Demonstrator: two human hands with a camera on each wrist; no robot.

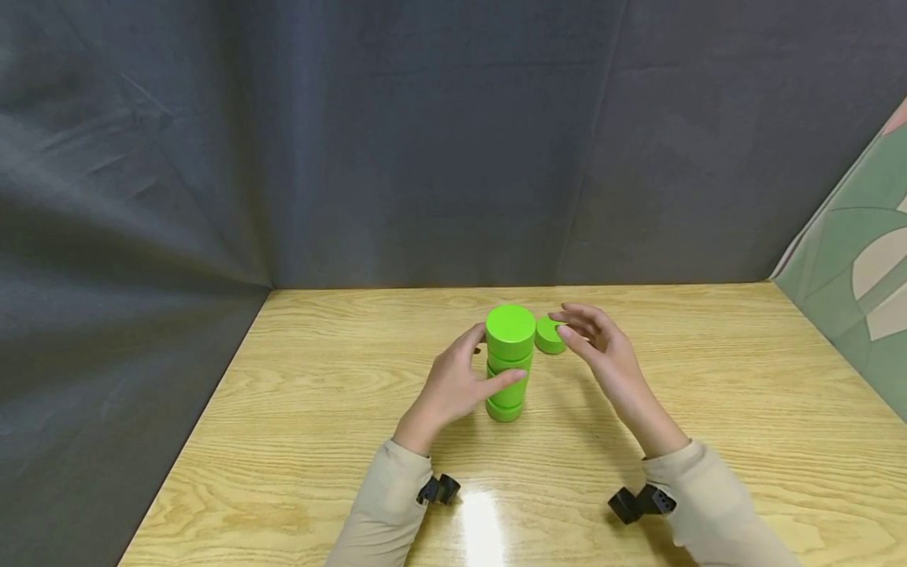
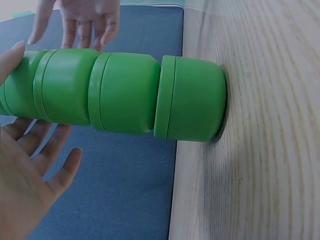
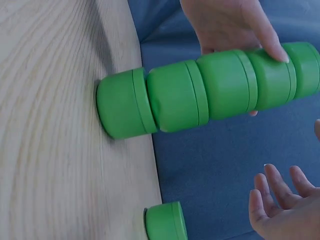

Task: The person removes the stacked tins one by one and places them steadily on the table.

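Observation:
A tall stack of several green round lidded jars [image 1: 510, 339] stands upright on the wooden table. My left hand [image 1: 457, 386] holds it around the upper part, thumb across the near side and fingers behind. In the right wrist view, the left thumb [image 3: 274, 46] lies against one of the higher jars in the stack [image 3: 225, 82]. Just right of the stack, a single green jar [image 1: 549, 339] sits on the table. Near and above that jar, my right hand [image 1: 602, 350] hovers with loosely bent fingers and nothing in its grasp.
The light wood-grain table [image 1: 298, 409] ends at a dark grey fabric wall [image 1: 439, 157] at the back and left. A green patterned cloth [image 1: 864, 260] hangs at the right. A small dark spot [image 1: 477, 350] shows beside the stack.

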